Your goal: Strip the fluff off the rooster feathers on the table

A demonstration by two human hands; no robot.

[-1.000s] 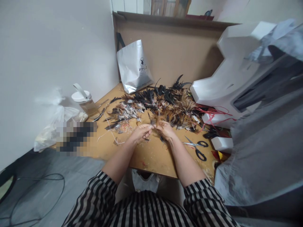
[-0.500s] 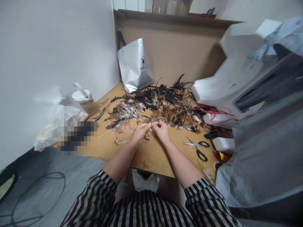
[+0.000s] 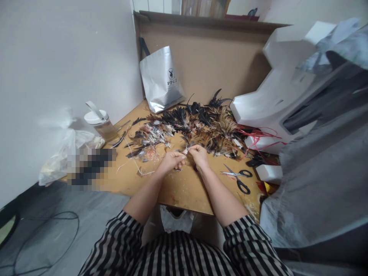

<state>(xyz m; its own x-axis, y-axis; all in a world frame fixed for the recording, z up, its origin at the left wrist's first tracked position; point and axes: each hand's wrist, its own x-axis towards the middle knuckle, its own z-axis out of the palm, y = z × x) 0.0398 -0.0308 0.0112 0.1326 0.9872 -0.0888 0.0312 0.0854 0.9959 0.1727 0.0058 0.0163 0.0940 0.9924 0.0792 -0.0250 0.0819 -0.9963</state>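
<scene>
My left hand (image 3: 173,161) is closed in a pinch over the wooden table, and I cannot make out what its fingertips hold. Just to the right, my right hand (image 3: 199,156) pinches a small feather (image 3: 186,151), whose pale fluffy part shows at the fingertips. A brownish, blurred part hangs between the two hands. Beyond them spreads a pile of feathers (image 3: 201,115), black toward the back and brown nearer me. A greyish-white bunch of feathers (image 3: 155,134) lies to the left of the pile.
Black-handled scissors (image 3: 238,177) lie open at right. A silver bag (image 3: 162,80) leans at the back. On the left are a lidded cup (image 3: 105,128) and a plastic bag (image 3: 57,153). Red strings (image 3: 258,133) lie beside white foam pieces (image 3: 268,173).
My hands have drawn slightly apart at the fingertips. The feather that stood up above the fingers is now lower and turned. The view has shifted a little.
</scene>
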